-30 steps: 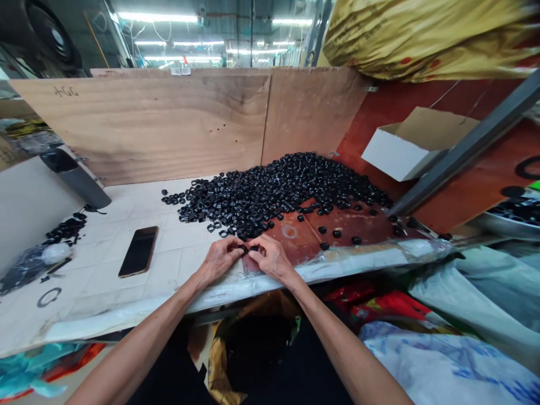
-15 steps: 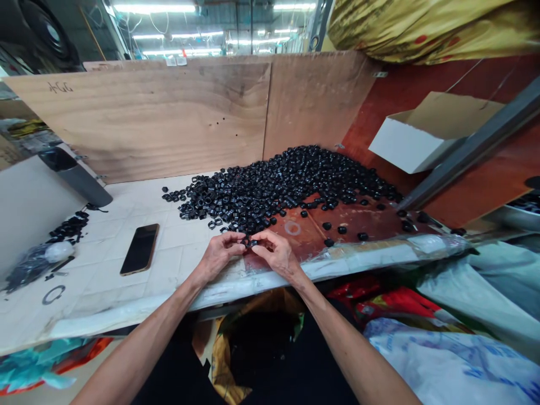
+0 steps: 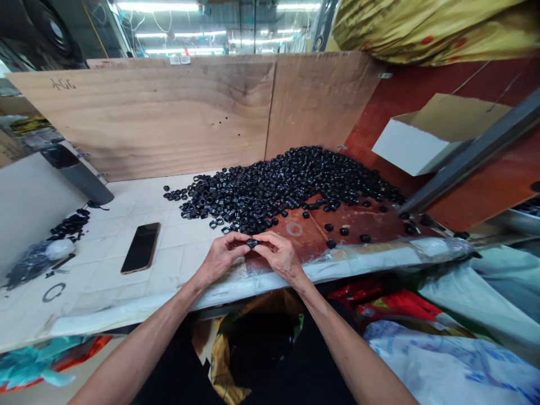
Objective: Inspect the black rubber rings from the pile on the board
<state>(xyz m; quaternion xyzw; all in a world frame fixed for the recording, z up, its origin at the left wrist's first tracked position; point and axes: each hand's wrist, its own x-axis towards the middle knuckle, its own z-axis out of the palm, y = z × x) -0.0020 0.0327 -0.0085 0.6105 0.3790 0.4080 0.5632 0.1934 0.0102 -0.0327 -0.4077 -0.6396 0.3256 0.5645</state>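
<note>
Between the fingertips of both hands, near the table's front edge, is a small black nut-like part (image 3: 252,243). My left hand (image 3: 223,256) pinches it from the left, and my right hand (image 3: 278,256) pinches its other side. Fingertips cover much of the part, so I cannot tell whether it is one piece or two joined. Right behind my hands begins a large heap of black nut-like parts (image 3: 287,180), some ring-shaped and some six-sided.
A phone (image 3: 140,248) lies left of my hands. Loose black parts (image 3: 344,231) are scattered to the right. A wooden board (image 3: 177,118) stands behind the heap. An open white box (image 3: 415,143) is mounted at right. Below the edge, an open yellow sack (image 3: 223,365) sits at my lap.
The fingertips of both hands have come closer together, and the black pieces that were apart now look like a single part between them. The view has shifted slightly.
</note>
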